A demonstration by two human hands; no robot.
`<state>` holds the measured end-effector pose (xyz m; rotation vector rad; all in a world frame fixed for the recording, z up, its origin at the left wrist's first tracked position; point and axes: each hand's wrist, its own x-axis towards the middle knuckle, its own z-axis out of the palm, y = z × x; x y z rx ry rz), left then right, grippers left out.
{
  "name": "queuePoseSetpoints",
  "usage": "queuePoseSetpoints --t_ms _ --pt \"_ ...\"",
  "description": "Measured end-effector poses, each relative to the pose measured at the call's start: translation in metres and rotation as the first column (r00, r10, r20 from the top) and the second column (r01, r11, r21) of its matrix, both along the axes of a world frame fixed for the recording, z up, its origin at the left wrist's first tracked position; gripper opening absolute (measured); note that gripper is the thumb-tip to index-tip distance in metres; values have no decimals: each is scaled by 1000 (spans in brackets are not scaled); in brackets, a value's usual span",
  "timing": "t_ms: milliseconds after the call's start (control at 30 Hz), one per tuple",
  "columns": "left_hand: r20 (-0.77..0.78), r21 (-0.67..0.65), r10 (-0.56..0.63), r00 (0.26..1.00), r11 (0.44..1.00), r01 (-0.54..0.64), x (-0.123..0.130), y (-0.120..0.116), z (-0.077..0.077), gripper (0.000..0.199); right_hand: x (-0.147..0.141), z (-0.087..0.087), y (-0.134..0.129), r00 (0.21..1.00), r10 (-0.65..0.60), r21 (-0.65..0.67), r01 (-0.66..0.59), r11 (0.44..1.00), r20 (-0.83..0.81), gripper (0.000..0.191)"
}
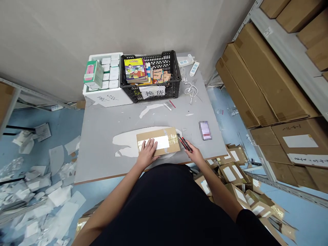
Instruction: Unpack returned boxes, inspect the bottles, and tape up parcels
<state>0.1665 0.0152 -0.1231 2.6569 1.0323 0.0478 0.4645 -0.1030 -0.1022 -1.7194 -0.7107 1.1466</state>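
A taped cardboard box [172, 131] with a white label lies flat near the front edge of the grey table [102, 136]. My left hand [148, 152] rests on the box's left part, fingers spread and pressing its top. In my right hand [195, 154] is a black and red utility knife [185, 142], its tip close to the right end of the box. Whether the blade touches the cardboard I cannot tell. Under the box, a worn white patch [123, 138] shows on the table surface.
At the back stand a black crate [151, 92] of books and a white foam box [110, 97] of small cartons. A phone [205, 130], power strips [194, 68] and a white cable [191, 90] lie on the right. Boxes [234, 171] and paper scraps [58, 198] cover the floor.
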Motion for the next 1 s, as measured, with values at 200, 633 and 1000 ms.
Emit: queuePoseSetpoints --t_ms 200,633,1000 --pt "-9 -16 9 1000 1000 -9 2 0 2 79 0 -1 -2 993 76 18 -78 997 90 58" --pt "-64 65 -13 998 998 17 3 1 0 80 5 6 2 791 375 -157 -344 926 483 65" --pt "-69 121 -15 997 992 23 2 0 -4 81 3 22 -2 609 582 -370 -449 813 540 68"
